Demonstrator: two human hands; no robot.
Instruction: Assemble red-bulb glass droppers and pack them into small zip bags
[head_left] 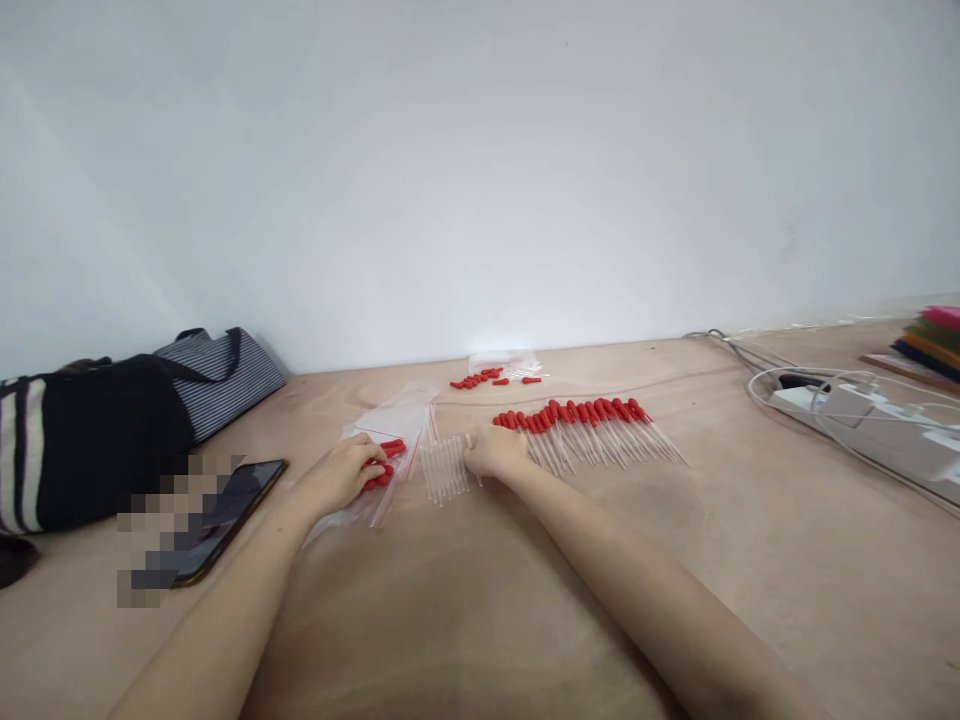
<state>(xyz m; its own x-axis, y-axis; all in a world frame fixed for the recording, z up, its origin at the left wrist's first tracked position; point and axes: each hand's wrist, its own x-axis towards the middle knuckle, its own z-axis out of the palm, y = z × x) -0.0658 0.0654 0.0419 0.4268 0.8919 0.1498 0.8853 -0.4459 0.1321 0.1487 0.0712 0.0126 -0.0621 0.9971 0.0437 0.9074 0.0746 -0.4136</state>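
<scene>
Across the lower frame spreads the bench (pixel 420 620), a black bag (pixel 112 440) at its left. Left of centre, a clear plastic bag (pixel 405 405) bears red caps (pixel 391 446), whether on or inside I cannot tell. The left hand (pixel 349 475) curls its fingers over them; the right hand (pixel 495 450) reaches the right end of a row of clear tubes (pixel 444 470). Neither grip can be told. Right of centre, droppers (pixel 600 430) lie side by side, red ends up-frame, thin ends slanting lower right; the clear tubes run nearly up-and-down.
</scene>
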